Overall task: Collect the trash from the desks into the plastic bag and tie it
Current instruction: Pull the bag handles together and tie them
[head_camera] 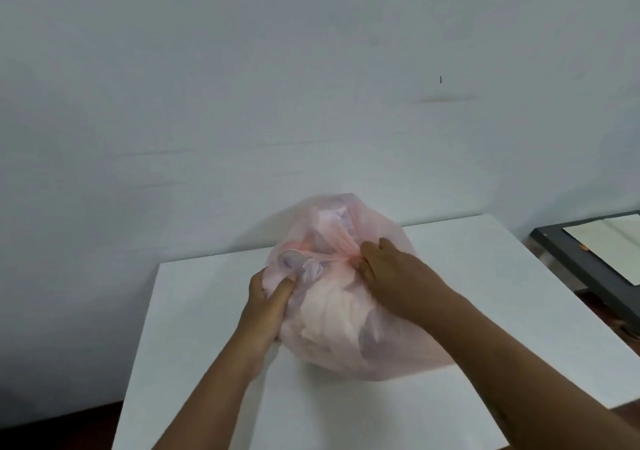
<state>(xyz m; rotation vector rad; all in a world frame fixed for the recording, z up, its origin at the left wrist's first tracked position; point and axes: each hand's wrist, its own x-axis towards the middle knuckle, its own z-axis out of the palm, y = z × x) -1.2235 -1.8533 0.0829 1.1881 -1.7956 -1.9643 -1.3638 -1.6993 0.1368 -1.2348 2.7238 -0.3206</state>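
Observation:
A full, translucent pink plastic bag [341,314] sits on a white desk [194,328], with crumpled white and purplish trash showing through it. My left hand [268,299] grips a bunched flap of the bag at its upper left side. My right hand [388,269] pinches a twisted pink strand of the bag's top at the upper right. The plastic is drawn taut between the two hands across the top of the bag. Both forearms reach in from the lower edge of the view.
The desk stands against a plain white wall [311,86]. A second dark-framed desk [585,269] with a sheet of paper [620,242] on it stands to the right, across a narrow gap. Dark floor shows at the lower left.

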